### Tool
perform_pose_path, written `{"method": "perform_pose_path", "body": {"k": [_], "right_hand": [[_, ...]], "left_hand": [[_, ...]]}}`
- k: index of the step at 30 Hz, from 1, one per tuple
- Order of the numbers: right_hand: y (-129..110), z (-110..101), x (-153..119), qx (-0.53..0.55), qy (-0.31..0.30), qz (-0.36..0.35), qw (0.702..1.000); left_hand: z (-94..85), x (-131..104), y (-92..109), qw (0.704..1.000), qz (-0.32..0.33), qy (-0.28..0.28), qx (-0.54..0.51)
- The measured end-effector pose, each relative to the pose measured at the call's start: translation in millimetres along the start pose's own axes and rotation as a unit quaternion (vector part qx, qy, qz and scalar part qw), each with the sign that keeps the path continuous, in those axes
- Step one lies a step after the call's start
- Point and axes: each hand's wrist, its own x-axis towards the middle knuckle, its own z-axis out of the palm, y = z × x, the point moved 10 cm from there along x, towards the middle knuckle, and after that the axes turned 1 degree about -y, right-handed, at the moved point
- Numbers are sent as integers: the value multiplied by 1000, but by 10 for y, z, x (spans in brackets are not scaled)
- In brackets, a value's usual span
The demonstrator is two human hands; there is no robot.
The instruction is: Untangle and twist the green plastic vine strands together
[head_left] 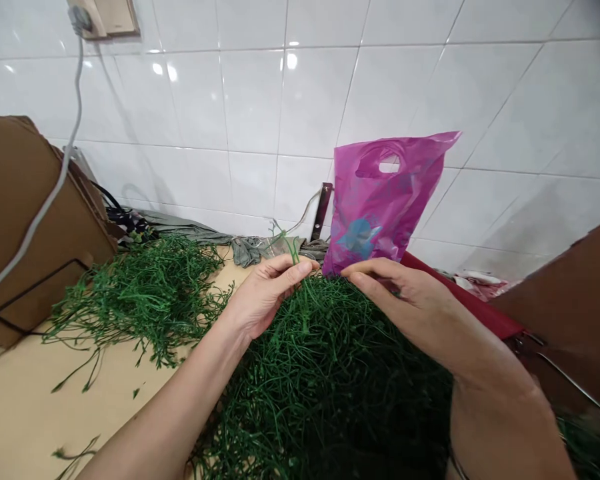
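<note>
My left hand (267, 293) pinches a thin green stem (291, 248) between thumb and fingers, its tip sticking up above the hand. My right hand (405, 300) is just to the right, fingers curled and pointing toward the left hand, over a big heap of green stems (325, 380). I cannot tell whether the right fingers grip a strand. A second, looser pile of green stems (145, 293) lies to the left on the beige table (25, 407).
A pink plastic bag (385, 200) stands against the white tiled wall behind my hands. A brown cardboard box (25, 213) with a grey cable (45, 200) across it sits at the left. A red-edged brown box (570, 307) is at the right.
</note>
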Motion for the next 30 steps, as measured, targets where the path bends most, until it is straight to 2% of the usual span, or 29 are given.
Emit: {"method": "perform_pose_path", "body": {"k": [4, 8, 11, 14, 22, 30], "right_hand": [[-267, 272, 26, 82, -35, -49, 995], [-316, 394, 61, 104, -42, -54, 992], [-264, 367, 88, 91, -32, -38, 995], [-223, 310, 97, 86, -25, -29, 996], [-158, 287, 79, 101, -28, -14, 994], [-237, 252, 11, 14, -6, -49, 999]], "left_hand": [[78, -21, -39, 1000, -12, -6, -13], [107, -30, 22, 1000, 12, -10, 10], [70, -28, 14, 1000, -4, -1, 27], [73, -21, 12, 999, -5, -22, 28], [104, -5, 61, 996, 40, -50, 63], [118, -34, 203, 983, 102, -30, 153]]}}
